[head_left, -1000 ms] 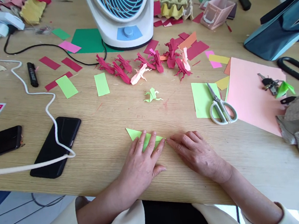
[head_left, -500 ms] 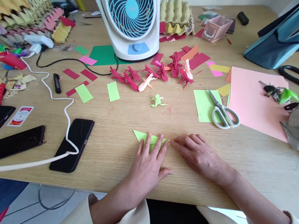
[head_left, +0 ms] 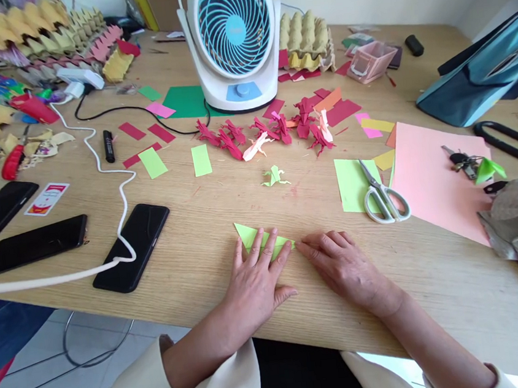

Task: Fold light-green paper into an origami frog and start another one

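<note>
A light green sheet of folded paper (head_left: 243, 231) lies near the table's front edge, its pointed corner to the left. My left hand (head_left: 255, 284) rests on it, fingers spread and lying flat, so part of the paper is hidden. At the paper's narrow right end, my right hand (head_left: 343, 268) has its fingers curled, with thumb and forefinger at the tip. Beyond them stands a light green folded-paper frog (head_left: 275, 175). Farther back sit several red paper frogs (head_left: 281, 128) and a pale pink one (head_left: 258, 147).
Scissors (head_left: 382, 196) lie on a green sheet (head_left: 349, 184) to the right, beside a large pink sheet (head_left: 433, 182). A fan (head_left: 237, 42) stands at the back. Phones (head_left: 130, 247) and a white cable (head_left: 125, 214) lie left. A blue bag (head_left: 482, 72) is at the right.
The view has shifted slightly. My left fingers have moved a little left across the paper. My right hand stays at the paper's right tip.
</note>
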{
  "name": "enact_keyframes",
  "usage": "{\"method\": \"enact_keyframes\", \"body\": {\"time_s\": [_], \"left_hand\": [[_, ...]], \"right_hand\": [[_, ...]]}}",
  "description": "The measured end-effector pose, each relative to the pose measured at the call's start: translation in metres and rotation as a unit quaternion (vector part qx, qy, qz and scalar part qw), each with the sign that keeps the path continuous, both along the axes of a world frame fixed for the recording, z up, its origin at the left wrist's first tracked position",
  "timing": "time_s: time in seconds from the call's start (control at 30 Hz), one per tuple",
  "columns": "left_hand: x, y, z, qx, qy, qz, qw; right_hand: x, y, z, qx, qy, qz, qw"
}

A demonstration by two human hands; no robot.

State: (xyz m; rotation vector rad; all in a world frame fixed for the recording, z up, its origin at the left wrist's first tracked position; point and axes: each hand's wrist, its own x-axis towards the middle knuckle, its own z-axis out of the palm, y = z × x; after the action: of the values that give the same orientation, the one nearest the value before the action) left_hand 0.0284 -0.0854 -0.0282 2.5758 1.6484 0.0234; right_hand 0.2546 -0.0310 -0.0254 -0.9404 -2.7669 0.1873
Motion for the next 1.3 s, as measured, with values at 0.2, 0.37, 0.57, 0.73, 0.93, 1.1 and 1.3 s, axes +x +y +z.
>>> {"method": "enact_keyframes", "body": {"time_s": [0.2, 0.37, 0.57, 0.73, 0.93, 1.1, 1.3], "left_hand": [[0.003, -0.001, 0.003, -0.007, 0.0, 0.019, 1.0], [0.001, -0.003, 0.001, 0.002, -0.004, 0.022, 1.0], [-0.013, -0.011, -0.001, 0.013, 0.005, 0.036, 0.999], [-0.029, -0.02, 0.002, 0.018, 0.029, 0.08, 0.996], [-0.036, -0.02, 0.01, 0.02, 0.018, 0.096, 0.995], [-0.038, 0.006, 0.028, 0.028, -0.019, 0.079, 0.996], [-0.035, 0.047, 0.035, 0.005, -0.025, 0.088, 0.996]], "right_hand": [[0.0, 0.0, -0.001, 0.005, -0.005, -0.001, 1.0], [0.001, 0.0, -0.002, 0.017, 0.0, -0.001, 1.0], [0.001, -0.001, -0.002, 0.021, -0.01, -0.002, 1.0], [0.001, -0.002, -0.002, 0.026, -0.013, -0.002, 1.0], [0.0, -0.003, -0.004, 0.034, -0.022, -0.009, 0.999], [0.001, -0.003, -0.004, 0.024, -0.014, -0.007, 1.0], [0.001, -0.002, -0.006, 0.02, 0.012, -0.003, 1.0]]}}
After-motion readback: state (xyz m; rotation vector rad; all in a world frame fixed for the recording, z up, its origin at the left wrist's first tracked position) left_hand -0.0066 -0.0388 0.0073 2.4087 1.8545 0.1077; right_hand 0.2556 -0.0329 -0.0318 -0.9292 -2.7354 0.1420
